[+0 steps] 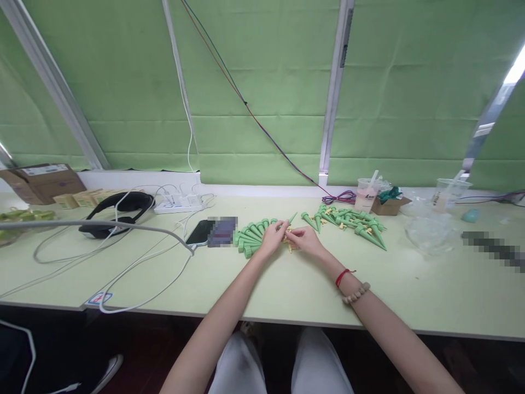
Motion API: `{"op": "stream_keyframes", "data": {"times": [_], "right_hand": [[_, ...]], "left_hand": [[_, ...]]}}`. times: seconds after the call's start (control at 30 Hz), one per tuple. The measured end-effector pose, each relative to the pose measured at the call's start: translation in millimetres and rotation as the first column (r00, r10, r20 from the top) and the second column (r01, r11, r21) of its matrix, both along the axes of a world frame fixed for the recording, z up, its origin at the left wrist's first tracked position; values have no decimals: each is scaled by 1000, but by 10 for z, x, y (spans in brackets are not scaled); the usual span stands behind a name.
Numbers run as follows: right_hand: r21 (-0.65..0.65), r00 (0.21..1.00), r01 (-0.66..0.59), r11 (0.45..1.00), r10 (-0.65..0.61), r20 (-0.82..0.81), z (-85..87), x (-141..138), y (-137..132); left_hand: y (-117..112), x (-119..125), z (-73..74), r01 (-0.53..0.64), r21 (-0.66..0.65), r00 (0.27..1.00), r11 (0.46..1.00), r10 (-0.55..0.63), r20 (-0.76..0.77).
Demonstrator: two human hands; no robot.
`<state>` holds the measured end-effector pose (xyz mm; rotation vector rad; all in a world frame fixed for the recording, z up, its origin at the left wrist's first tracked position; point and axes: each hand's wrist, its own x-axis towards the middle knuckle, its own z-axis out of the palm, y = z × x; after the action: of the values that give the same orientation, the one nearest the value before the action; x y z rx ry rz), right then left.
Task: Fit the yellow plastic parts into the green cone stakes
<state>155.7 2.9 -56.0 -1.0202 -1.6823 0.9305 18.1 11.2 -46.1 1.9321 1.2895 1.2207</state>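
My left hand (273, 236) and my right hand (305, 241) meet at the middle of the pale green table (287, 290). Both are pinched together on a green cone spike (290, 221) with a small yellow part (289, 243) between the fingers. To the left of my left hand lies a fan of green cone spikes (251, 236). Right of my right hand is a pile of green cones with yellow pieces (348, 221). My right wrist wears a red string and a bead bracelet.
A phone (199, 232) on a white cable lies left of the cones. Black headphones (117, 212), a power strip (179, 204) and cardboard boxes (41, 181) sit at the left. Plastic cups (366, 193), a small box and clear bags (429, 229) stand at the right.
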Motion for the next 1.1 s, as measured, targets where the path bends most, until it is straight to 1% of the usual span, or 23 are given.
{"op": "stream_keyframes", "data": {"times": [0.03,0.07,0.1,0.13,0.17,0.2,0.23,0.27,0.3,0.33,0.4,0.47,0.5,0.57,0.63,0.67,0.7,0.77,0.87,0.9,0.97,1.03,1.1], "right_hand": [[154,994,37,987,-52,95,0,-11,-6],[294,976,56,954,-115,185,6,-19,-14],[399,953,59,915,-171,251,15,-23,-23],[457,938,51,888,-200,284,24,-26,-32],[477,935,48,878,-208,289,32,-30,-41],[460,943,56,886,-198,268,39,-37,-49],[406,958,69,911,-174,228,45,-46,-57],[318,975,85,944,-145,170,52,-58,-64],[205,988,98,974,-120,101,61,-72,-71],[81,994,103,991,-105,27,74,-85,-77],[-131,990,86,988,-100,-98,109,-105,-87],[-280,980,22,960,-76,-185,149,-106,-97],[-347,973,-41,937,-42,-227,165,-99,-102],[-452,941,-221,864,66,-333,183,-78,-111],[-478,884,-385,790,166,-437,183,-53,-119],[-464,862,-430,774,199,-466,180,-42,-120],[-448,853,-445,776,215,-475,177,-32,-121],[-411,870,-416,811,224,-439,179,-14,-118],[-349,929,-327,878,232,-288,190,8,-113],[-321,944,-303,897,237,-229,189,12,-112],[-258,963,-264,930,237,-129,168,8,-106],[-193,973,-230,954,221,-69,127,-7,-96],[-133,981,-193,972,192,-22,81,-24,-80]], "left_hand": [[7,-8,-6,-6,-2,1000,1000,6,-4],[16,-13,-11,-10,-3,1000,1000,10,-2],[25,-15,-16,-12,-5,1000,1000,12,3],[34,-15,-20,-12,-9,1000,1000,13,11],[44,-13,-24,-15,-11,1000,1000,15,20],[52,-11,-26,-18,-10,999,1000,18,32],[59,-7,-27,-21,-4,999,1000,21,49],[63,-3,-27,-20,8,997,1000,19,70],[64,1,-24,-15,23,996,1000,13,92],[61,5,-20,-8,41,994,999,3,113],[44,11,-4,14,75,989,997,-25,148],[15,13,18,26,109,986,994,-44,163],[-2,10,31,21,129,987,991,-41,155],[-31,2,58,-3,178,993,984,-18,116],[-50,-8,81,-21,217,997,976,5,75],[-54,-10,90,-20,224,998,974,5,69],[-54,-11,96,-10,220,997,975,-6,71],[-50,-7,102,15,200,996,980,-33,87],[-47,-9,103,27,175,998,984,-36,52],[-52,-15,107,17,173,1000,985,-18,5],[-69,-33,121,-27,183,989,983,53,-140],[-92,-49,144,-82,199,951,977,136,-276],[-111,-53,165,-120,194,929,974,179,-325]]}}
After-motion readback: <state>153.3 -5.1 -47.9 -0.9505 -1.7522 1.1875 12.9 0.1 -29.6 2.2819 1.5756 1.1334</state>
